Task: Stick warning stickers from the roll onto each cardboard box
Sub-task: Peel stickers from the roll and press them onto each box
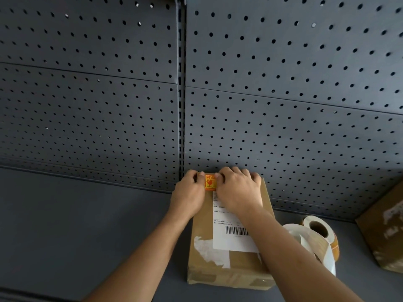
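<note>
A brown cardboard box point(202, 232) with a white shipping label and barcode lies on the dark shelf, its long side running away from me. At its far end sits an orange warning sticker point(210, 183). My left hand point(188, 194) presses on the sticker's left edge and my right hand point(238, 189) on its right edge, fingers curled over the box's far end. The sticker roll point(320, 236) lies on its side just right of the box, with a loose strip of white backing hanging toward me.
A second cardboard box point(383, 232) stands at the right edge of the shelf. Behind everything rises a dark grey perforated back panel point(109, 105) with a vertical slotted post in the middle. The shelf surface point(76, 225) stretches to the left.
</note>
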Tool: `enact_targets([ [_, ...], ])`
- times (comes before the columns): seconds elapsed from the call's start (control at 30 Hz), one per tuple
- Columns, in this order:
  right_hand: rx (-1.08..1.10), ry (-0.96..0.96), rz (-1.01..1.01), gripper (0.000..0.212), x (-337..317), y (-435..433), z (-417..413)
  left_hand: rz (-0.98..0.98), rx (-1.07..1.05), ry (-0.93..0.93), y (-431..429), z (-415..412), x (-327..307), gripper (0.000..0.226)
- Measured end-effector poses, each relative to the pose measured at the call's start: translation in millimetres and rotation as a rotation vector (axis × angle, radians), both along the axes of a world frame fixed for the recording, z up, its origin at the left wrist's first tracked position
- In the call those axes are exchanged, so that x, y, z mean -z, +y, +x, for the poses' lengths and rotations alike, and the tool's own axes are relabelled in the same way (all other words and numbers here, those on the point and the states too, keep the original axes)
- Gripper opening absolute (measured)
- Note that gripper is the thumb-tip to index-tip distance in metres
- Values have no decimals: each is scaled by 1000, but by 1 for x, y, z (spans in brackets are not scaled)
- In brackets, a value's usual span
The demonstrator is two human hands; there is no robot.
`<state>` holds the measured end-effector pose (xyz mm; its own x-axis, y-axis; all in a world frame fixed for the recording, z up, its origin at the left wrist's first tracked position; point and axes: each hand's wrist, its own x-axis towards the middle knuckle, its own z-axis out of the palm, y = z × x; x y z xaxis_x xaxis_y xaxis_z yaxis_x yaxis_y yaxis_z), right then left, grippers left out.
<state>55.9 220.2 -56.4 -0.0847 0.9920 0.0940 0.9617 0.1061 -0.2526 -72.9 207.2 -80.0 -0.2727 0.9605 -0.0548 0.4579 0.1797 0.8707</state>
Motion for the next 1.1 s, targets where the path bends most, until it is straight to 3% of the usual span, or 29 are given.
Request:
enact_targets([
  [0.1, 9, 32, 8, 39, 1, 0, 1, 5, -9, -12, 0, -1, 2, 38],
  [0.27, 19, -20, -23, 55, 1, 1, -2, -37, 6, -3, -2, -1, 1, 44],
  [0.47, 13, 14, 23, 40, 4, 1, 0, -1, -4, 22, 0, -1, 2, 33],
  [0.63, 20, 15, 1, 50, 2, 2, -1, -25, -6, -13, -2, -2, 2, 35],
  [0.73, 14, 4, 21, 42, 3, 1, 1, -33, 13, -10, -2, -2, 0, 32],
  [1.1, 69, 470, 141, 28, -33, -32, 56, -89, 47, -253, -58, -22, -12, 55],
])
